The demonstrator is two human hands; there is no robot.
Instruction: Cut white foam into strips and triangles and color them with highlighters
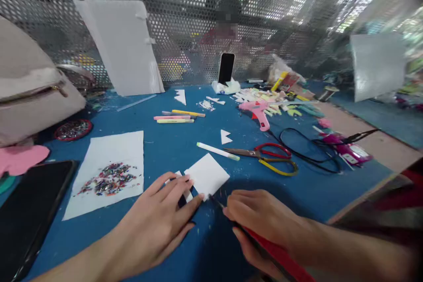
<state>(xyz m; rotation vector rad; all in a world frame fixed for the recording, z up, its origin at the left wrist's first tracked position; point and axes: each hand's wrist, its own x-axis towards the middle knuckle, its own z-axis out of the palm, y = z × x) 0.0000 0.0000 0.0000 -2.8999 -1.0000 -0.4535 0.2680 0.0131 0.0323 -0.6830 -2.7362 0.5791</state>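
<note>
My left hand (168, 220) lies with its fingers stretched flat on the blue table, its fingertips pressing the near left edge of a white square piece (209, 174). A smaller white offcut (187, 194) shows partly under those fingers. My right hand (261, 216) is closed around a long red-handled tool (274, 246). The thin dark tip of that tool meets the near corner of the square; its exact kind cannot be made out. Just beyond the square lie a white marker (218, 151) and open scissors (261, 153) with red and yellow handles.
Left are a paper sheet (132, 150) bearing coloured bits, a black tablet-like device (33, 216) and a bag (29, 79). Several pens (175, 117) lie mid-table. A pink glue gun (259, 112) with a black cord (307, 165) is right. A phone (226, 68) stands behind.
</note>
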